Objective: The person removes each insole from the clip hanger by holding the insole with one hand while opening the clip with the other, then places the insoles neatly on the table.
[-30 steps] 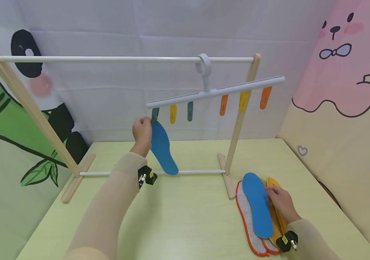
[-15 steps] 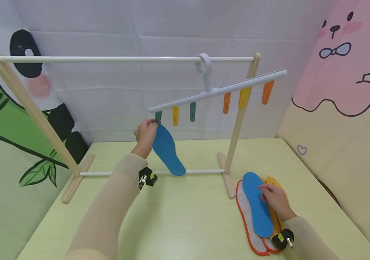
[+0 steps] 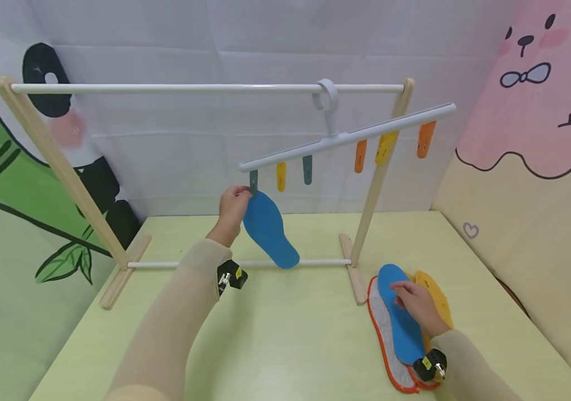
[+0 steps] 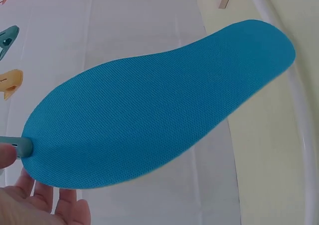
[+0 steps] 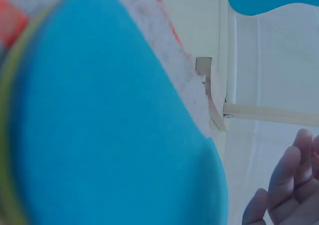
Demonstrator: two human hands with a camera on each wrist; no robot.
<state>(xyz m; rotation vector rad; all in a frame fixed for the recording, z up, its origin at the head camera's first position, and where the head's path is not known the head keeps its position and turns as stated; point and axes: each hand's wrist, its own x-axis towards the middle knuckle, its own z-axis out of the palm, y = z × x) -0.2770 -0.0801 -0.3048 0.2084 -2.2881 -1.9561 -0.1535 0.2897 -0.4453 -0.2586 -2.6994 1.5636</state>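
Note:
A blue insole [image 3: 269, 231] hangs slanted from the teal clip [image 3: 253, 181] at the low left end of a white clip hanger [image 3: 332, 142]. My left hand [image 3: 230, 214] pinches that clip at the insole's top edge; in the left wrist view the thumb [image 4: 7, 155] lies on the clip, the fingers [image 4: 67, 207] below the insole. A second blue insole [image 3: 405, 340] lies on a pile at the right. Just over it hovers my right hand [image 3: 418, 306], fingers loosely bent, holding nothing.
The hanger's hook sits on the rack's white top rail [image 3: 190, 88]. Several orange, yellow and teal clips hang along its bar. Under the second blue insole lie grey insoles with red edging [image 3: 382, 328] and yellow insoles [image 3: 435, 295]. A lower rail [image 3: 155, 265] crosses the table.
The hanger has tilted further, its right end higher. The clipped insole's lower end has swung right. My right hand has moved left over the lying blue insole. The view has shifted slightly.

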